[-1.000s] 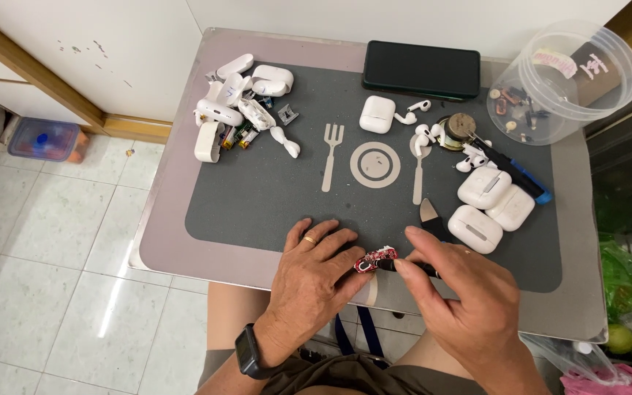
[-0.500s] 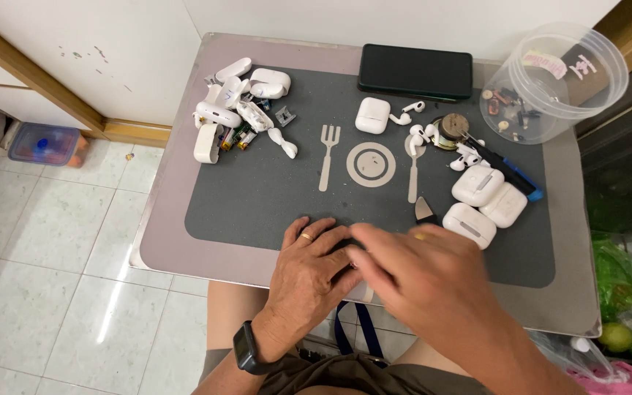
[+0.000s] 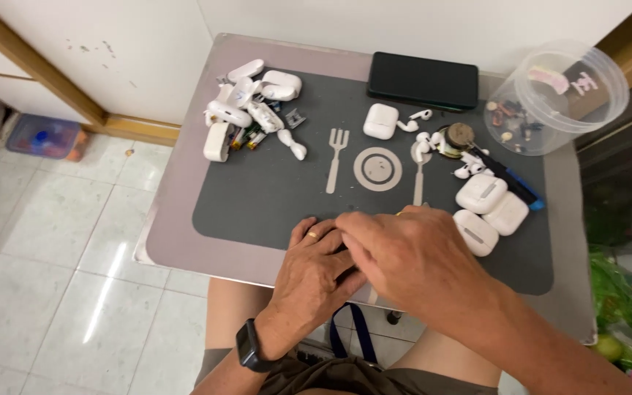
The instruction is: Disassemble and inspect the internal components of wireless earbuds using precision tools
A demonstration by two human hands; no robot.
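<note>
Below the printed fork (image 3: 336,157), your right hand (image 3: 411,260) overlaps your left hand (image 3: 316,271); grip contents cannot be told; work slowly.

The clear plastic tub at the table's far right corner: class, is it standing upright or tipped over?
Tipped. The clear plastic tub lies on its side, its round mouth facing the camera, with small parts gathered against its lower wall.

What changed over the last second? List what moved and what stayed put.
The right hand moved left across the mat's near edge and now lies over the left hand, hiding the small reddish part that its fingers held a second ago. Whether either hand still holds it cannot be seen. The left hand stayed where it was. The white earbud cases, the black phone and the clear tub did not move.
</note>
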